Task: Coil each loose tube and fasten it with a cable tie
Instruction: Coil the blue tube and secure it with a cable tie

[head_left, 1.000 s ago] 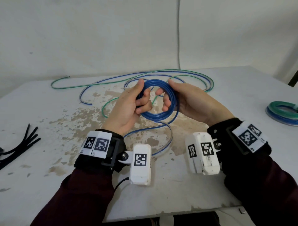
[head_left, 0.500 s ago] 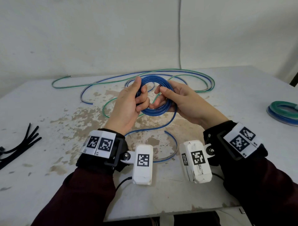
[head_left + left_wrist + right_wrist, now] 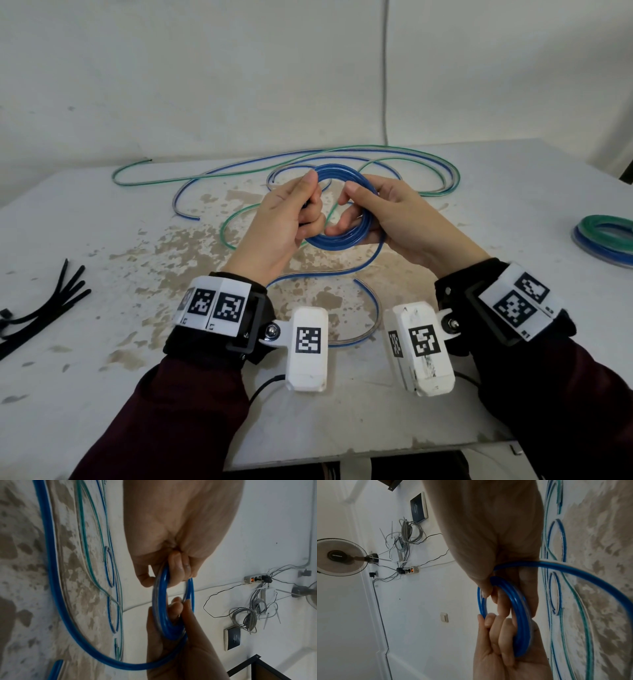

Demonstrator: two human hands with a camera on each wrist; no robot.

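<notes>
Gripping the blue coil [image 3: 342,236] above the desk [image 3: 102,212], left hand [image 3: 277,226] and right hand [image 3: 404,222] fingers curl around opposite sides, with the loose tail [image 3: 370,308] trailing toward the person, nearer the right hand.

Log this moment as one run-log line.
left hand: grips blue coil | right hand: grips coil | tail: loose on table | cable ties: untouched

White bench [image 3: 445,428] with brown worn patches against plain white wall [image 3: 205,68]. Grey cable [image 3: 385,68] runs down wall. Fan [image 3: 339,557], power strip [image 3: 411,570], tangled wires [image 3: 407,534] on far wall.
</notes>
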